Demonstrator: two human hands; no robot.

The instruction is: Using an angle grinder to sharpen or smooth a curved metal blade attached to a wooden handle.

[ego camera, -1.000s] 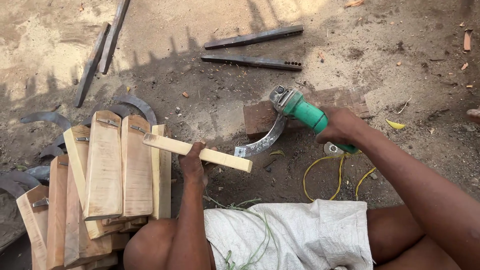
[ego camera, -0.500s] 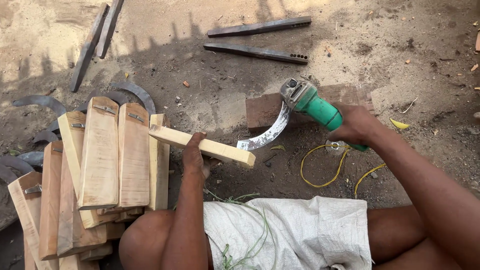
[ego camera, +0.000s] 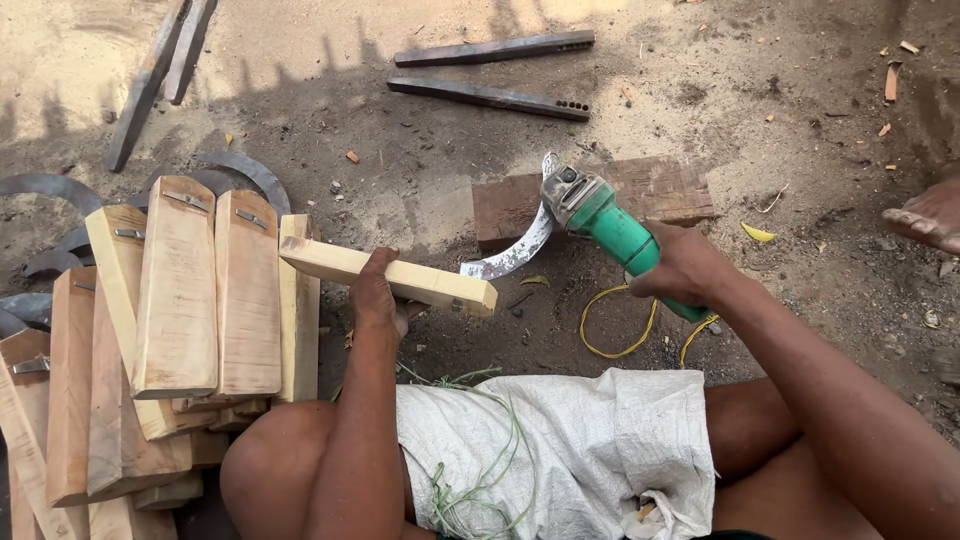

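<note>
Person seated on dirt ground, white sack cloth [ego camera: 560, 450] over the lap. Left hand [ego camera: 377, 295] clamped around a pale wooden handle [ego camera: 390, 277], held level; a curved metal blade [ego camera: 520, 245] juts from its far end. Right hand [ego camera: 685, 270] gripped tight on a green angle grinder [ego camera: 610, 225], its head touching the blade. Behind them lies a wooden block [ego camera: 650, 185]. Stack of wooden handles [ego camera: 180, 300] just left. Yellow cord [ego camera: 610, 335] loops on the ground.

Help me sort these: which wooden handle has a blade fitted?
The wooden handle gripped by the left hand; its curved blade meets the grinder. Stacked ones lack blades.
</note>
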